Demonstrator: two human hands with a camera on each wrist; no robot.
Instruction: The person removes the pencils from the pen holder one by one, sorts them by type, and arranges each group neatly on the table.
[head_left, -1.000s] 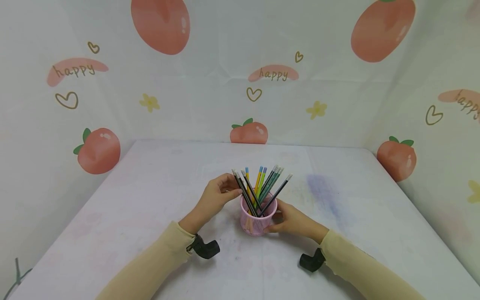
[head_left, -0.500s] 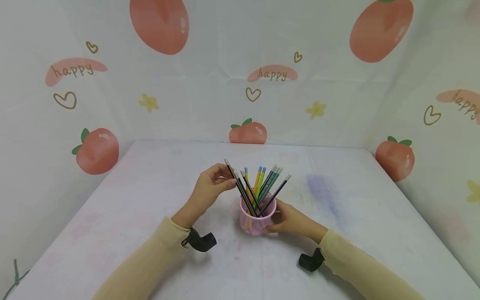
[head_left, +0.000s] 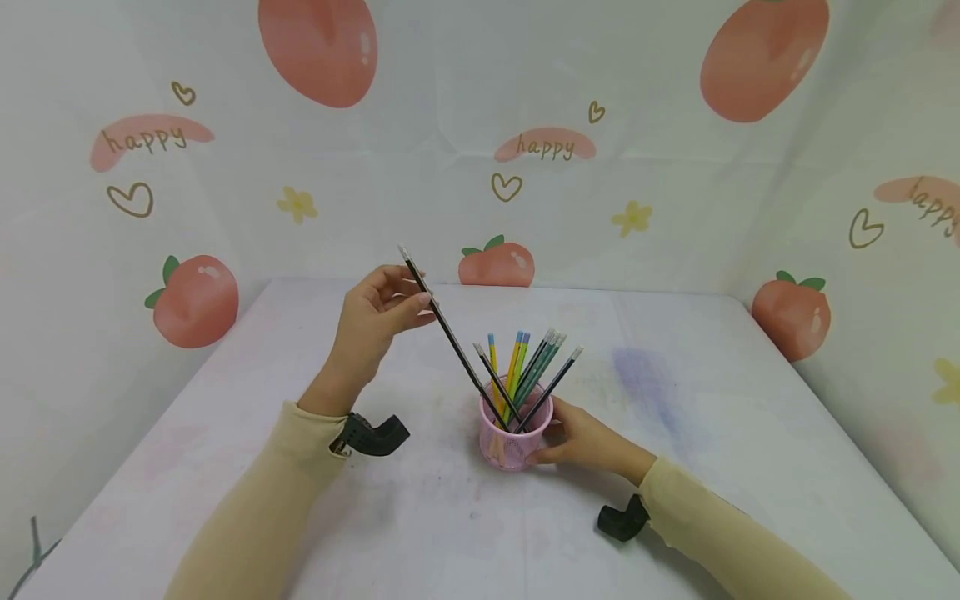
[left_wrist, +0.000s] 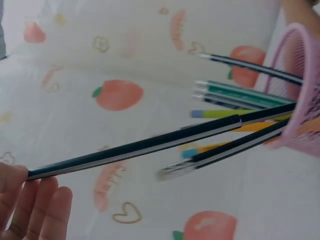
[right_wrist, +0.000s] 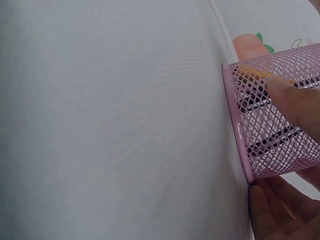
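My left hand [head_left: 375, 321] is raised left of a pink mesh pen cup [head_left: 513, 450] and pinches a black pencil [head_left: 450, 333] with a silvery stripe. This pencil slants down to the right, to the cup's mouth. Along it, the left wrist view shows a step [left_wrist: 240, 121], past which a black length runs on into the cup; I cannot tell whether that is a second pencil. Several black, green and yellow pencils [head_left: 536, 371] lean in the cup. Around the cup's right side curl the fingers and thumb of my right hand [head_left: 581, 437], holding it upright on the table.
The white table [head_left: 465, 533] has a bluish smudge [head_left: 648, 392] right of the cup. Behind it hangs a white backdrop [head_left: 420, 192] printed with peaches, hearts and flowers. Each wrist carries a black camera mount, one at the left wrist [head_left: 375, 435] and one at the right wrist [head_left: 622, 521].
My left hand has moved up and to the left, drawing the black pencil upward from the cup. The right hand and the cup have stayed in place.
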